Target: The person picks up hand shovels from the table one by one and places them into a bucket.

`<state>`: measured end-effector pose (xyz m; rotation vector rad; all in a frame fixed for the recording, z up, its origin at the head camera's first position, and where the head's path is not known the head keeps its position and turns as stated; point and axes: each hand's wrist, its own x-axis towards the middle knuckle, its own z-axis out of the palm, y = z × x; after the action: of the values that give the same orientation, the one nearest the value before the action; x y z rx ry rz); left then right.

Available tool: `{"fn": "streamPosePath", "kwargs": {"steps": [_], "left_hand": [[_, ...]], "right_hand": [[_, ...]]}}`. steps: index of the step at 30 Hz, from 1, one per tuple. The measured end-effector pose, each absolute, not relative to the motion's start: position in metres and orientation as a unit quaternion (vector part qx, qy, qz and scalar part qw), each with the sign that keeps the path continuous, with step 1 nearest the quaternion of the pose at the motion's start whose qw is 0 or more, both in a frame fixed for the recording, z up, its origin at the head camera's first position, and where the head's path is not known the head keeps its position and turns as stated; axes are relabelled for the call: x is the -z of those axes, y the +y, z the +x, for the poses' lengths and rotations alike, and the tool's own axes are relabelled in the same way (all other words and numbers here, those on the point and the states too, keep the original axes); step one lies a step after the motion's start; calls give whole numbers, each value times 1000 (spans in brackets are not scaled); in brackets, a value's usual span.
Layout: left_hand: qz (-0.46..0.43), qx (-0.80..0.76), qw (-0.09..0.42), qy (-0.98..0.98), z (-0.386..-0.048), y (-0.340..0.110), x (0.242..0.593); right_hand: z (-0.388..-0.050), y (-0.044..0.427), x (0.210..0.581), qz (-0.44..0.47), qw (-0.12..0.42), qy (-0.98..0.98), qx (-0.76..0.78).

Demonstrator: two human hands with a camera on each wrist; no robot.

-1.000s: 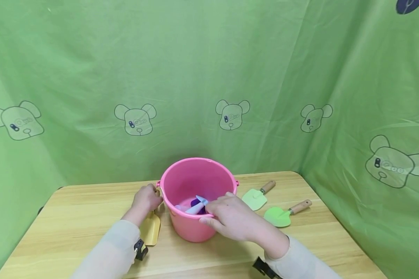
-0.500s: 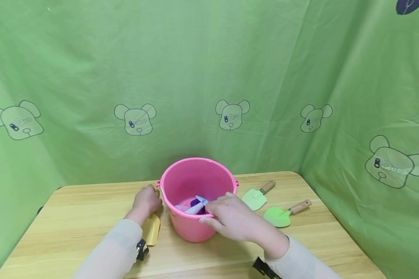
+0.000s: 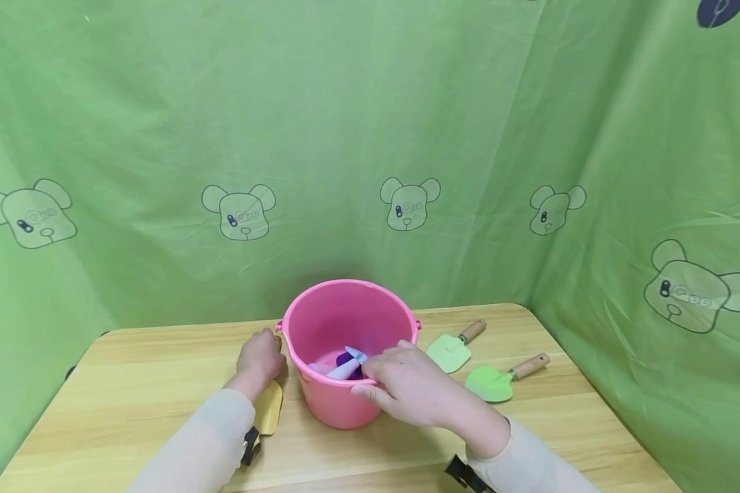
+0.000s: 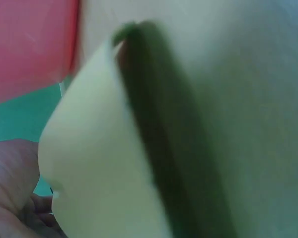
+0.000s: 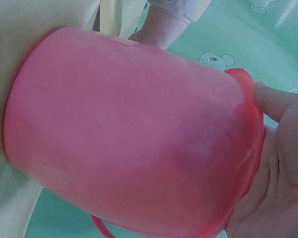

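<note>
A pink bucket (image 3: pixel 345 404) stands upright in the middle of the wooden table. My right hand (image 3: pixel 416 387) grips its near right rim, thumb outside and fingers reaching over the edge. To the bucket's left, my left hand (image 3: pixel 260 361) holds a small yellow trowel (image 3: pixel 268 409) by its handle, the blade pointing toward me. In the left wrist view the trowel blade (image 4: pixel 89 148) looms large and blurred in front of the palm. Inside the bucket lie a pale blue-white piece (image 3: pixel 344 370) and a purple piece (image 3: pixel 342 358), partly hidden by the rim and right hand.
A pale green square-bladed trowel (image 3: pixel 449 353) and a brighter green rounded trowel (image 3: pixel 490 384), both with wooden handles, lie to the bucket's right. Green curtains (image 3: pixel 333 137) with bear-head prints surround the wooden tabletop (image 3: pixel 142 404) at the back and sides.
My left wrist and sleeve have shifted slightly right, covering more of the yellow trowel's blade. The right hand and the bucket stay where they were.
</note>
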<state>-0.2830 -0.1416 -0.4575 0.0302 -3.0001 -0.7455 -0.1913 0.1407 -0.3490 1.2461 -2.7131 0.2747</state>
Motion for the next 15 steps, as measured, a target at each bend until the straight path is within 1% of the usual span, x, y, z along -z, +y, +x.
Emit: {"fn": "streamPosePath", "kwargs": {"steps": [9, 15], "left_hand": [[19, 243, 27, -969, -282, -143, 458], [21, 250, 44, -967, -282, -143, 455]], "right_hand": [[-190, 140, 349, 417, 71, -902, -91], [-190, 141, 348, 415, 74, -902, -89]]}}
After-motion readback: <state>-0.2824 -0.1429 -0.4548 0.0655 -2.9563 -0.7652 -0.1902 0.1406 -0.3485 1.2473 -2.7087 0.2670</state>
